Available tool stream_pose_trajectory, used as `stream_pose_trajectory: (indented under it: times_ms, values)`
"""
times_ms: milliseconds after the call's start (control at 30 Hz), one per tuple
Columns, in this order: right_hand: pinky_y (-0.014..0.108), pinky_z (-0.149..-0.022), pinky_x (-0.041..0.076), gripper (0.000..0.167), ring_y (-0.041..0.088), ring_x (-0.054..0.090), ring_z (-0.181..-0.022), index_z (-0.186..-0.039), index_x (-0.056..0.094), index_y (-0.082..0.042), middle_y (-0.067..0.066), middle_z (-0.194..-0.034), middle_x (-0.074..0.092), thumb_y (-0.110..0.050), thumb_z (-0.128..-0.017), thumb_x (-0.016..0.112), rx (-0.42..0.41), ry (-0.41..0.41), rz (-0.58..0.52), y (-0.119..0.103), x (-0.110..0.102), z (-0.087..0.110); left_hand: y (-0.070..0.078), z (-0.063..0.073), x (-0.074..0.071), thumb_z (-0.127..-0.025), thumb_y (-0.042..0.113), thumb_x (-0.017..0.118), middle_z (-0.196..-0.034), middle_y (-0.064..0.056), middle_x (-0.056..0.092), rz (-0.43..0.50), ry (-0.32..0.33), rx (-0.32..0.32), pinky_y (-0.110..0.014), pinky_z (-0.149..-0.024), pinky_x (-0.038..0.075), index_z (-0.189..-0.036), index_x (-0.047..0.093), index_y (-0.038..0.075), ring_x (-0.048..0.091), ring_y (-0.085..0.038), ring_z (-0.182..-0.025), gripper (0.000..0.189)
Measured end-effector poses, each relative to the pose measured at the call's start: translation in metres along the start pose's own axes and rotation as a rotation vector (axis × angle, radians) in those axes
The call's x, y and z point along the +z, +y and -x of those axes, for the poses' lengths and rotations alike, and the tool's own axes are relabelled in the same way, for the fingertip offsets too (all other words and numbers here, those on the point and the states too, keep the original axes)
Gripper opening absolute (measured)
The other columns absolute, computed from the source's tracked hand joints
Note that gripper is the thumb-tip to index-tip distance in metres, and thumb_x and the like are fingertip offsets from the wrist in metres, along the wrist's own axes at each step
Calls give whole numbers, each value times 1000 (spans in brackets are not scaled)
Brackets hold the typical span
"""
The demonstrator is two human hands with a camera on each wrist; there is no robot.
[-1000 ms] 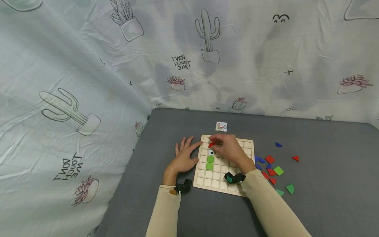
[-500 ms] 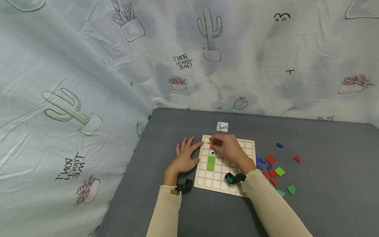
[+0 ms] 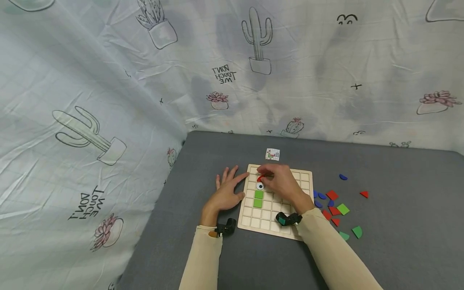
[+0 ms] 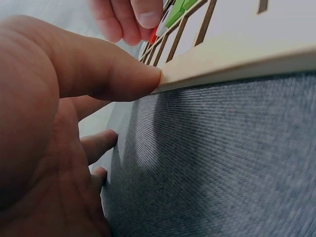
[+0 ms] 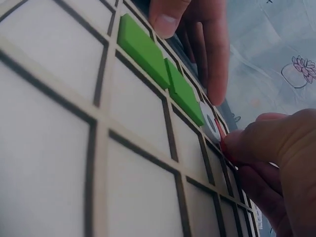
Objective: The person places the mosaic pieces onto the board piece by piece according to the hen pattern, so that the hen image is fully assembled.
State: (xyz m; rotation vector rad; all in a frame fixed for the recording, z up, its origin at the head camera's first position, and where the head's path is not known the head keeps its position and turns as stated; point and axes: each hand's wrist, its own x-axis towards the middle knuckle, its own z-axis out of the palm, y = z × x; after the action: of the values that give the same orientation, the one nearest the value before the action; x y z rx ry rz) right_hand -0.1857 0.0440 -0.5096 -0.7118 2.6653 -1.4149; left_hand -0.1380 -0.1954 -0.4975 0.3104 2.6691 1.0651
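My right hand (image 3: 282, 183) pinches a small red curved piece (image 3: 259, 179) over the upper left of a light wooden grid board (image 3: 251, 222). Just below that piece lies a white disc (image 3: 259, 186) with a dark centre, like an eye. Two green squares (image 5: 143, 49) sit in cells in line under the disc. With fingers spread and straight, my left hand (image 3: 224, 196) rests at the board's left side. Its thumb (image 4: 143, 79) touches the board's edge in the left wrist view. Part of the red piece is hidden behind the right fingers.
To the right of the board lie loose red, blue and green pieces, among them a green square (image 3: 342, 209) and a red triangle (image 3: 364, 194). A small printed card (image 3: 272, 154) lies beyond the board. Patterned cloth (image 3: 311, 80) hangs behind the grey table (image 3: 406, 225).
The red piece has shifted and turned slightly between my right fingers, staying above the disc. My left hand keeps its place at the board's edge. The head view has moved a little.
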Motion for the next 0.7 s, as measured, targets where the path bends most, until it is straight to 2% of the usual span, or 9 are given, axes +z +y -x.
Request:
stream_pose_trajectory:
  times_ms: [333,500,700]
  values:
    - [44,-92,66,31,27,81,-108,-129,79,-5,12,-122,81,-2,-98,80,7,-14,0,-1,-1,-1,-1,0,-1,-99,7,69,-183,-16,19,-14,4,-5,-72,-131,-12,-165,52,21,-4,-43,-172,69]
    - [45,-97,66,32,28,80,-113,-130,78,-5,12,-124,81,-2,-98,79,14,-23,-25,-1,-5,2,-1,0,-1,-100,8,69,-184,-16,18,-6,0,-6,-72,-131,-12,-166,52,22,-4,-43,-172,69]
    - [53,-95,65,29,32,79,-112,-131,78,-6,11,-123,81,-11,-102,77,29,75,-39,-3,-23,26,1,1,-1,-99,7,68,-184,-17,17,-2,-10,-1,-72,-131,-13,-166,51,21,-5,-43,-172,70]
